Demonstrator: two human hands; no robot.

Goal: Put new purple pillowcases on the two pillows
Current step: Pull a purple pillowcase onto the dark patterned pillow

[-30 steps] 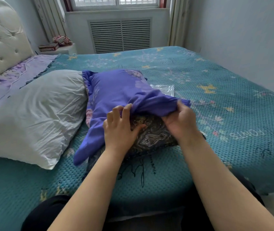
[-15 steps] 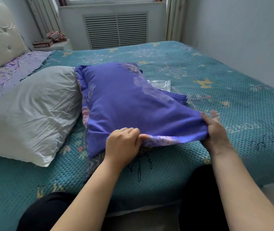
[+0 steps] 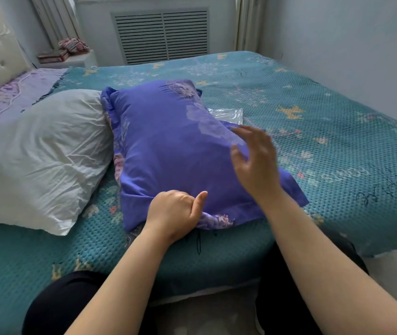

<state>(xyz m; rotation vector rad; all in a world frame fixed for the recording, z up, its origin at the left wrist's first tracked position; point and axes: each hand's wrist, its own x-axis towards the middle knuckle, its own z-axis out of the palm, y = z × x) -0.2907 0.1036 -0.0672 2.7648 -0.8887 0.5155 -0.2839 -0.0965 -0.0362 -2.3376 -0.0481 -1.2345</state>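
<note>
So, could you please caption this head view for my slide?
Left hand grips the purple floral pillowcase hem; open right hand hovers above it.

right hand [image 3: 255, 163]: motion-blurred, fingers indistinct
left hand [image 3: 174, 212]: fingers hidden, curled under
white pillow [image 3: 38, 153]: cut off at 9 o'clock
plastic bag [image 3: 228, 115]: mostly behind purple pillowcase [image 3: 175, 151]

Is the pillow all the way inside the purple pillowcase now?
Nearly. The purple pillowcase covers the pillow's top and sides, but a bit of patterned fabric still peeks out at the near edge beside the left hand.
</note>
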